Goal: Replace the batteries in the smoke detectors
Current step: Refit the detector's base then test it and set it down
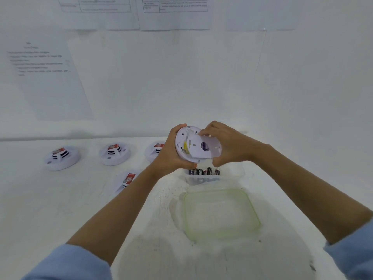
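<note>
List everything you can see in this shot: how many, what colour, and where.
White round plastic smoke detector: one, white, held up between both hands, above the tub.
White round smoke detectors with red labels: four, white, on the table's left side; two are partly hidden by the left arm.
Dark cylindrical batteries: several, black, standing in the tub.
Clear plastic tub: one, clear, on the table below the hands.
Green-rimmed clear lid: one, lying flat, nearer the person.
Printed paper sheets: at least three, white, on the wall.
White table: one.
Left hand: grips the held detector's left edge.
Right hand: grips its right side.
Light blue sleeves: two, at the bottom corners.
</note>
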